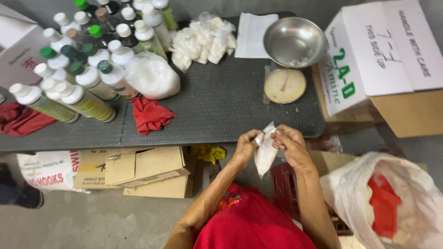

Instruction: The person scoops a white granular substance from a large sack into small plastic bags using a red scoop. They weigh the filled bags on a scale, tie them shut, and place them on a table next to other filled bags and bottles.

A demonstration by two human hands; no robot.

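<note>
Hands meet in front of the person's chest, just short of the near edge of the counter (pixel 184 124), and between them hangs a small white plastic pouch (pixel 265 154) that looks filled with something pale. Its long axis runs nearly upright, tilted a little so the bottom swings toward the left hand's side, and its top sits level with the fingertips of both hands. The left hand (pixel 247 145) is curled closed, thumb and fingers pinching the upper left edge of the pouch; the right hand (pixel 288 143) is likewise closed on the upper right edge, knuckles up, wrist bent inward. Both hands touch the pouch, so neither is the nearer, though the right covers more of the top. Forearms come up from below and converge, the left from the lower left, the right almost straight up. Beyond the right hand, across the counter, stands a dial scale (pixel 284 85) with a metal bowl (pixel 295 41) on top; farther away and slightly left of the hands lies a heap of similar white pouches (pixel 203 39). Well to the left of the hands are a red rag (pixel 150 114), a larger white bag (pixel 152 76) and a cluster of capped bottles (pixel 87 60). Below and right of the right hand sits an open plastic sack (pixel 392 203).
</note>
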